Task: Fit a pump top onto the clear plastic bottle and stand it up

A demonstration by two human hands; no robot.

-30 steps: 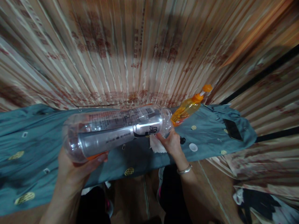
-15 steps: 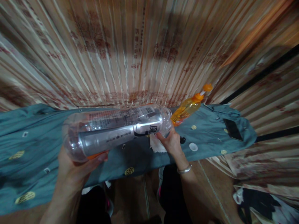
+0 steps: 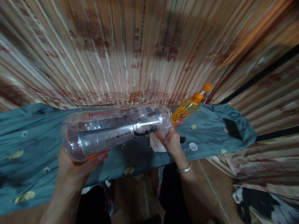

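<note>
A large clear plastic bottle (image 3: 112, 130) with a silver printed label lies sideways in the air above the cloth-covered surface, its base at the left and its neck at the right. My left hand (image 3: 74, 168) grips it from below near the base, thumb along its lower side. My right hand (image 3: 171, 141), with a bracelet at the wrist, is closed around the neck end. Just beyond that hand stands an orange-yellow pump bottle (image 3: 187, 109). A white tissue (image 3: 157, 144) lies under the neck of the clear bottle.
The narrow surface has a green patterned cloth (image 3: 140, 160). Right of my right hand are a small black object (image 3: 182, 140) and a white round cap (image 3: 193, 146). A dark phone (image 3: 233, 129) lies farther right. Pleated curtains (image 3: 121, 56) hang behind.
</note>
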